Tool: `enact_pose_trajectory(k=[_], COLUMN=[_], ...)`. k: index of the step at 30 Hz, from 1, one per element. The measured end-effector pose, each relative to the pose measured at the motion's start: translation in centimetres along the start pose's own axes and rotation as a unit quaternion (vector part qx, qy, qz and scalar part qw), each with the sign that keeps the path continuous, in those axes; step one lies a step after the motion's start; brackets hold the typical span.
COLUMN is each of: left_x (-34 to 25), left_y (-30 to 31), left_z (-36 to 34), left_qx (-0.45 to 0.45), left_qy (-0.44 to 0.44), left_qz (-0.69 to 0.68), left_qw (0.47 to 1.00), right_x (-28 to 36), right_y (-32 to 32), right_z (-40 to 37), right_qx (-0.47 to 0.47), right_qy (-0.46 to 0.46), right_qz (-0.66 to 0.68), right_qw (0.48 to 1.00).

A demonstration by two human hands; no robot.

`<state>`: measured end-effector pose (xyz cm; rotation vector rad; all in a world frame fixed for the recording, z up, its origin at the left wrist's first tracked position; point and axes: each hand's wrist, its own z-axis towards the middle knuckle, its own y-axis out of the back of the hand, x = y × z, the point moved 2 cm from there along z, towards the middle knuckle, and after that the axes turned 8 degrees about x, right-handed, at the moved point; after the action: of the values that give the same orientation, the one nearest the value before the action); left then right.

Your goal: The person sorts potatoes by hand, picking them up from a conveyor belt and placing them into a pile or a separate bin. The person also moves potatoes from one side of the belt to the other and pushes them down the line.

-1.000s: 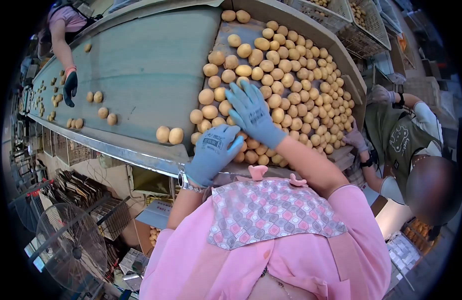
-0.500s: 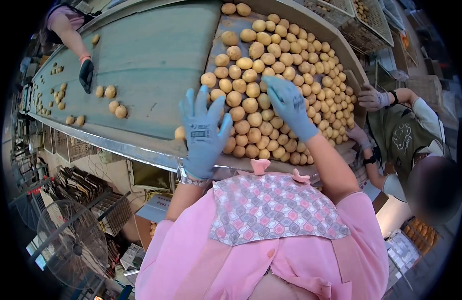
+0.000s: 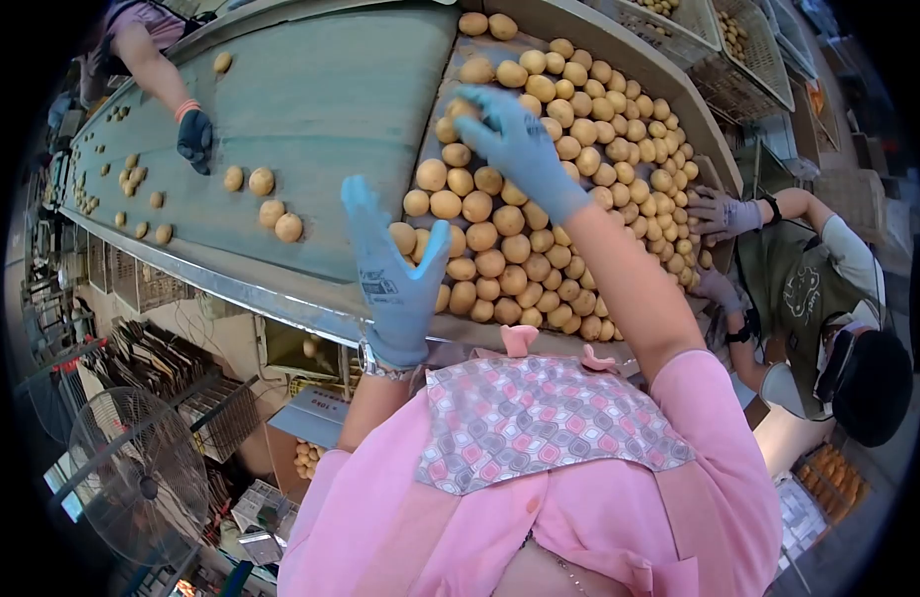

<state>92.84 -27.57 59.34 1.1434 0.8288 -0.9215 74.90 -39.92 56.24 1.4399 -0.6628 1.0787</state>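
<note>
My left hand (image 3: 395, 284), in a blue glove, is over the end of the green belt (image 3: 311, 119), fingers apart and nothing in it, close beside the nearest potatoes. My right hand (image 3: 510, 139), gloved in blue too, reaches over the upper left of the potato pile (image 3: 579, 129). Its fingers curl around a potato (image 3: 462, 107), partly hidden under them. Many round yellow potatoes cover the tray right of the belt, and a few loose ones (image 3: 271, 213) lie on the belt.
A co-worker's dark-gloved hand (image 3: 194, 139) is over the belt at upper left. Another person's gloved hands (image 3: 724, 215) touch the pile's right edge. Crates (image 3: 738, 70) stand at upper right, a fan (image 3: 142, 478) at lower left, and a metal rim (image 3: 241, 297) edges the belt.
My right hand has moved up and left across the pile to a potato. Potatoes on the belt have shifted right. The right-hand person's upper hand has spread onto the pile.
</note>
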Motion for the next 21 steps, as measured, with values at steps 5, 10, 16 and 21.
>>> enact_pose_trajectory(k=[5, 10, 16, 21], left_x=[2.1, 1.7, 1.7, 1.4], left_y=[0.6, 0.4, 0.9, 1.3], left_z=[0.3, -0.3, -0.6, -0.6], left_qx=[0.124, 0.075, 0.086, 0.078], left_qy=[-0.024, -0.023, -0.032, -0.017], left_qz=[0.057, 0.016, 0.068, 0.062], left_qw=[0.99, 0.997, 0.993, 0.995], right_x=[1.0, -0.6, -2.8, -1.5], right_y=[-2.6, -6.3, -8.0, -0.4], right_z=[-6.3, -6.1, -1.8, -5.5], right_qx=[0.074, 0.092, 0.109, 0.085], right_qy=[0.107, 0.017, -0.029, -0.085], right_qz=[-0.126, -0.484, -0.414, 0.092], right_qw=[0.983, 0.87, 0.903, 0.988])
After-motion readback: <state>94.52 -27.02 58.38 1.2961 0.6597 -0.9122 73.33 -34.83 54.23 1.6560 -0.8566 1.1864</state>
